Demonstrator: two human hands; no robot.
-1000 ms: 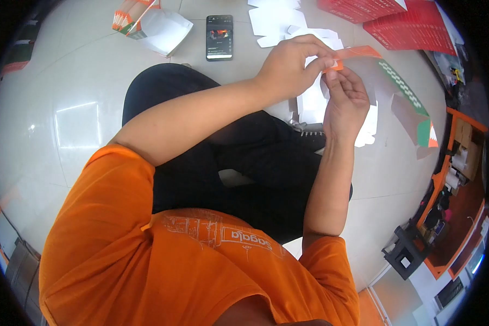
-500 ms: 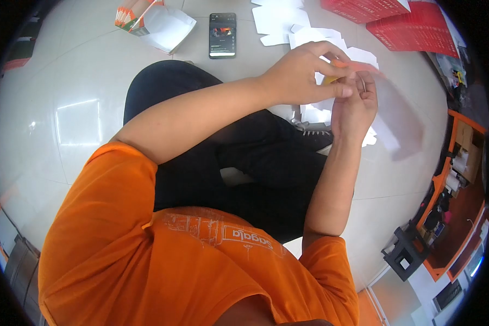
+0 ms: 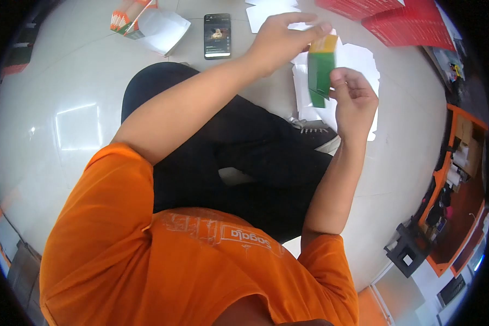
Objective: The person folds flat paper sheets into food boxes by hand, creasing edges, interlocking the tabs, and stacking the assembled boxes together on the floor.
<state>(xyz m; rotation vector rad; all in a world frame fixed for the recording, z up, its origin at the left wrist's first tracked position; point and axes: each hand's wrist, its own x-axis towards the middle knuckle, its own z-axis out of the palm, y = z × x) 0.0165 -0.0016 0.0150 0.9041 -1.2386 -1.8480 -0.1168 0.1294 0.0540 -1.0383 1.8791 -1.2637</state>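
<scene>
A small green carton (image 3: 321, 70) with a yellow top is held up in front of me, above white flat card pieces. My right hand (image 3: 356, 100) grips its right side between thumb and bent fingers. A green flap hangs below the carton's lower edge. My left hand (image 3: 290, 41) is at the yellow top end, its fingers apart and one digit reaching over the top edge. A pale flap shows there beside the fingertips. Whatever the lower fingers of the left hand touch is hidden behind the carton.
White flat card blanks (image 3: 358, 60) lie on the tiled floor. A phone (image 3: 217, 35) with a lit screen lies left of them. Farther left stands an orange-and-green open box (image 3: 133, 22). Red printed stacks (image 3: 407, 27) are at upper right, a black stool (image 3: 407, 252) at lower right.
The carton has swung from a blurred, pale position right of my hands to upright between them, its green side showing. My left hand has moved up and left, away from the right fingers.
</scene>
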